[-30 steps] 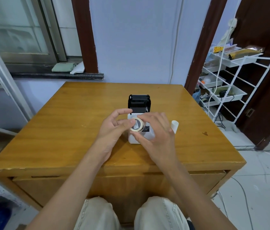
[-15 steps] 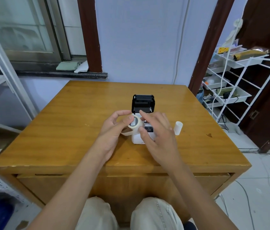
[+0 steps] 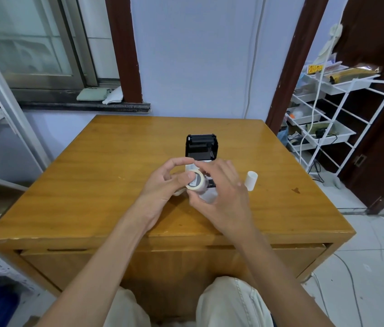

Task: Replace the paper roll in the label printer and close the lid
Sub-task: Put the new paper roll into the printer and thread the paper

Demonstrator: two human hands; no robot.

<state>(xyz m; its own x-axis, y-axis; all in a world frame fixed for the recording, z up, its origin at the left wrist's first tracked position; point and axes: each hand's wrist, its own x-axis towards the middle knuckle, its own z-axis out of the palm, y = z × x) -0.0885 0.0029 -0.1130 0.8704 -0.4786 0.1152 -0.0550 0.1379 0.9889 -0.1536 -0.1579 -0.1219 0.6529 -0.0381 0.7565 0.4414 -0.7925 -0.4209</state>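
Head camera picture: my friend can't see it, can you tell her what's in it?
Two bare hands, the left hand and right hand, hold a paper roll over a small label printer with its black lid standing open. It sits on a wooden table, with a white roll standing nearby.

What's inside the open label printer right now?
The label printer has its black lid raised. Its paper bay is mostly covered by both hands and the label roll, pinched by the left hand with the right hand alongside. Whether the bay is empty cannot be seen.
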